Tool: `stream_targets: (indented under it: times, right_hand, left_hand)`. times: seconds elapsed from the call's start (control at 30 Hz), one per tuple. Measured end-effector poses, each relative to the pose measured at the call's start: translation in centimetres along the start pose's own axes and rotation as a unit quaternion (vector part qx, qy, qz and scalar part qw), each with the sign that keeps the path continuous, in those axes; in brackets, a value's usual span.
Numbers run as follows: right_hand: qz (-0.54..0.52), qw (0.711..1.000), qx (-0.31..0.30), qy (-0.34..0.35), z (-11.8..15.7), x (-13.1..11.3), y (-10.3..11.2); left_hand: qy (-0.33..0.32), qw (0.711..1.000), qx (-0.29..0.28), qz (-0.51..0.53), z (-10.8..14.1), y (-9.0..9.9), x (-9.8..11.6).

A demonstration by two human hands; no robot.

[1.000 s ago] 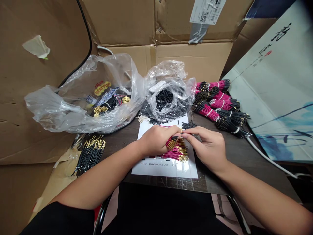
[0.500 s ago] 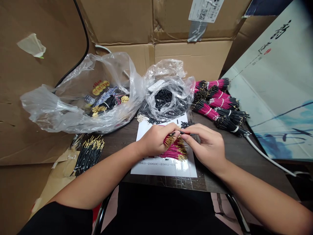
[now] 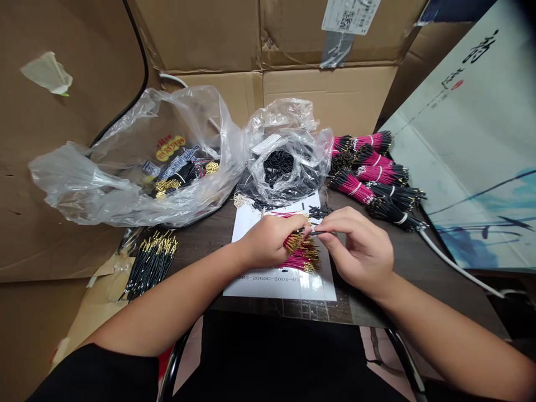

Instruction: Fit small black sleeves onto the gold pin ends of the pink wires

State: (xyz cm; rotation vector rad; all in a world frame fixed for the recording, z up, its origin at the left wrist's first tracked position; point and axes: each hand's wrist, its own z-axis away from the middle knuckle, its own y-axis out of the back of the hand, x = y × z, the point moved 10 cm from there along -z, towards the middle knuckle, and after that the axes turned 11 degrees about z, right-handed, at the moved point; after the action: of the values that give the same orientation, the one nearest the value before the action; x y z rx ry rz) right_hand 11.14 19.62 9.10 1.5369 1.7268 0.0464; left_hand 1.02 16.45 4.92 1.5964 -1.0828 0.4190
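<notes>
My left hand [image 3: 270, 240] is closed around a bundle of wires [image 3: 294, 241] with gold tips. Between the thumb and fingers of my right hand [image 3: 360, 245] is a thin black piece [image 3: 320, 232], which reaches across to the fingertips of my left hand. Under both hands, a pile of pink wires with gold ends [image 3: 307, 259] lies on a white printed sheet [image 3: 251, 287]. Small black tubes [image 3: 319, 212] are scattered at the sheet's upper edge. Behind them stands a clear bag [image 3: 310, 145] full of black tubes.
A large clear bag [image 3: 67, 173] holding wire bundles is at the left, above loose black wires [image 3: 153, 265] with gold ends. Tied pink and black bundles [image 3: 379, 173] lie at the right, beside a white cable [image 3: 460, 268]. Cardboard [image 3: 201, 36] stands behind.
My right hand has moved slightly right, away from my left hand, so more of the black piece shows between them. The whole view has shifted a little.
</notes>
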Motion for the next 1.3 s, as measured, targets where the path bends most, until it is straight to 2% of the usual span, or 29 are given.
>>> stream_targets:
  times: [0.27,0.63,1.0,1.3]
  right_hand:
    - [0.021,0.999,-0.017,0.040,0.3,-0.6,-0.5]
    - [0.019,0.999,-0.002,0.051,0.4,-1.0,-0.1]
    - [0.017,0.998,-0.011,0.062,0.5,-1.1,-0.4]
    - [0.071,0.990,-0.036,0.113,0.7,-1.9,-0.7]
  left_hand:
    - [0.005,0.997,-0.027,-0.072,0.2,-0.5,-0.5]
    - [0.001,0.995,-0.035,-0.088,0.2,-0.6,-0.3]
    - [-0.013,0.994,-0.027,-0.107,0.1,-0.5,-0.1]
    - [-0.018,0.990,-0.017,-0.135,0.2,-0.3,0.0]
